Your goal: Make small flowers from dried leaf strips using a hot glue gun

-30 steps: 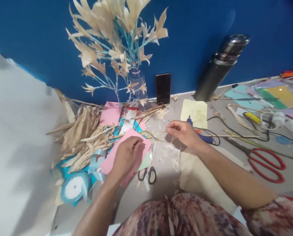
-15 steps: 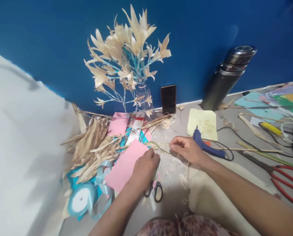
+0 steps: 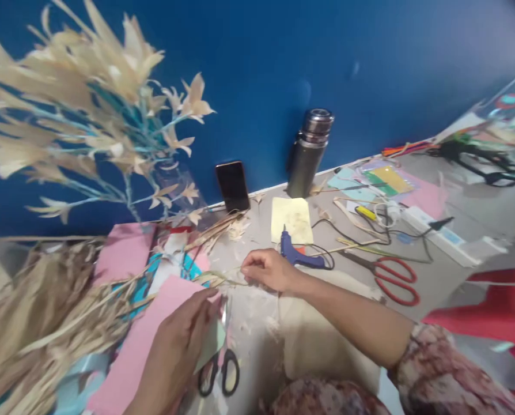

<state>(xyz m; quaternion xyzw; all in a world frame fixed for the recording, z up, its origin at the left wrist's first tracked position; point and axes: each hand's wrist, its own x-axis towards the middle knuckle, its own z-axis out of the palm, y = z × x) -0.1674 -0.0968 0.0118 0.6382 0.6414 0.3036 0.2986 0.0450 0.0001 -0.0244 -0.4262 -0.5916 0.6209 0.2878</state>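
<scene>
My right hand (image 3: 268,271) is closed in a pinch at the table's middle, its fingertips on a thin pale strand (image 3: 229,271). A greenish dried strip (image 3: 216,279) lies just left of those fingertips. My left hand (image 3: 177,337) rests over a sheet of pink paper (image 3: 128,346), fingers stretched forward and apart. Beside it, black-handled scissors (image 3: 230,372) lie with their blades pointing away from me. A pale green piece of paper (image 3: 213,341) shows partly under the left hand. Near my right hand sits a blue glue gun (image 3: 298,253) by a yellow paper (image 3: 291,219).
Dried husks (image 3: 45,305) are heaped at left below husk flowers (image 3: 110,115) in a clear bottle (image 3: 177,184). A phone (image 3: 233,185) and a flask (image 3: 309,155) stand by the wall. Red-handled scissors (image 3: 396,279), cords and a power strip (image 3: 439,236) lie at right.
The view has swung right, so things appear further left and the power strip shows. My left hand has loosened, its fingers straighter. My right hand keeps its pinch.
</scene>
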